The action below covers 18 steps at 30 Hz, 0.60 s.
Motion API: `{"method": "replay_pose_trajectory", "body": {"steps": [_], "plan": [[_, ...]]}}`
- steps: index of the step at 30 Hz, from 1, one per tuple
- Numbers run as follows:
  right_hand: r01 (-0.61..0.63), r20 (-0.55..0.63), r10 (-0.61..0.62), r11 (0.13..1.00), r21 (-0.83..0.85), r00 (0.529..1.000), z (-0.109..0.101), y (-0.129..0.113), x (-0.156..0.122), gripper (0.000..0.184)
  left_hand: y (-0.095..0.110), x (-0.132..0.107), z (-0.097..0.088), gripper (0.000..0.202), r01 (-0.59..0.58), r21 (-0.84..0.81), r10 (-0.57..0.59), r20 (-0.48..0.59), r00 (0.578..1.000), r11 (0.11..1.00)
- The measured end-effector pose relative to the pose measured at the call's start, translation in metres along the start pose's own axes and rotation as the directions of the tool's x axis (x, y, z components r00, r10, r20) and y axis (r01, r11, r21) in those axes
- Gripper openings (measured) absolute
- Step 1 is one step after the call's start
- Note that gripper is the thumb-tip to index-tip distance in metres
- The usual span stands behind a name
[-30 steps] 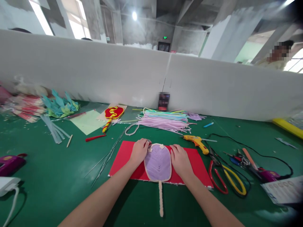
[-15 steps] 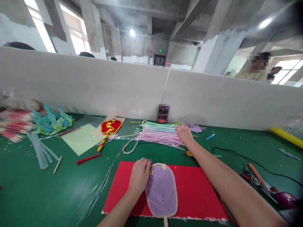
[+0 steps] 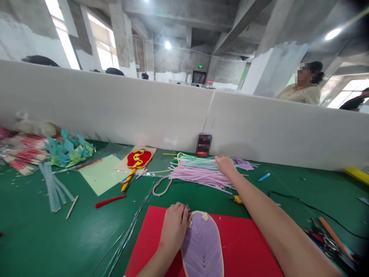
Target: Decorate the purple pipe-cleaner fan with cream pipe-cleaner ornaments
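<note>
A purple fan-shaped piece [image 3: 203, 244] with a cream rim and small cream flowers lies on a red board [image 3: 242, 238]; its lower end is out of view. My left hand [image 3: 175, 225] rests at the piece's upper left edge, fingers curled together. A small grey tip pokes out beside its fingertips; what it belongs to is hidden. Farther off, my right hand [image 3: 226, 167] reaches into a pile of pipe cleaners [image 3: 198, 175], lilac in front and green, blue and yellow behind. Its fingers are closed at the pile's back; whether they grip a pipe cleaner is hidden.
A red and yellow fan [image 3: 139, 158] with a tassel lies left of the pile. Glue sticks [image 3: 51, 190], pale green paper [image 3: 101, 175] and thin wires [image 3: 127, 234] are on the left. Pliers and scissors [image 3: 325, 242] and a black cable [image 3: 305, 202] lie right. A white partition [image 3: 115, 102] stands behind.
The view has tilted up a little, so the table things sit lower in the picture. My right hand stays at the pipe cleaners, my left at the purple piece. A person behind the partition has turned.
</note>
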State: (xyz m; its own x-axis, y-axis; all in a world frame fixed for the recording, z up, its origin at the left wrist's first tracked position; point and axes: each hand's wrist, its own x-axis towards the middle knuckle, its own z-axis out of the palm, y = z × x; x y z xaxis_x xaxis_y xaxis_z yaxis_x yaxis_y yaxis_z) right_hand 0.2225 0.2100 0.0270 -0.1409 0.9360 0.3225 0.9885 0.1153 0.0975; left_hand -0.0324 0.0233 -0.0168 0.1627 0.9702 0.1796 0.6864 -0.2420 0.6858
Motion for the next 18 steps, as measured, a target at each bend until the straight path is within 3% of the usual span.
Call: {"method": "replay_pose_trajectory", "body": {"steps": [4, 7, 13, 18], "plan": [[-0.195, -0.101, 0.206, 0.975, 0.109, 0.973, 0.0, 0.002, 0.001, 0.022, 0.001, 0.0, -0.001, 0.038, 0.005, -0.002, -0.005, 0.003, 1.0, 1.0], [-0.268, -0.167, 0.311, 0.934, 0.238, 0.936, -0.001, 0.006, 0.004, 0.023, 0.001, 0.0, -0.001, 0.038, -0.001, -0.002, 0.001, 0.0, 1.0, 1.0], [-0.25, -0.287, 0.425, 0.835, 0.489, 0.859, -0.007, 0.009, 0.015, 0.028, 0.001, 0.0, -0.001, 0.037, -0.011, 0.016, 0.011, -0.006, 1.0, 1.0], [-0.233, -0.319, 0.516, 0.745, 0.626, 0.795, -0.017, 0.004, 0.025, 0.028, 0.002, 0.0, -0.001, 0.038, 0.001, 0.029, -0.001, -0.005, 1.0, 1.0]]}}
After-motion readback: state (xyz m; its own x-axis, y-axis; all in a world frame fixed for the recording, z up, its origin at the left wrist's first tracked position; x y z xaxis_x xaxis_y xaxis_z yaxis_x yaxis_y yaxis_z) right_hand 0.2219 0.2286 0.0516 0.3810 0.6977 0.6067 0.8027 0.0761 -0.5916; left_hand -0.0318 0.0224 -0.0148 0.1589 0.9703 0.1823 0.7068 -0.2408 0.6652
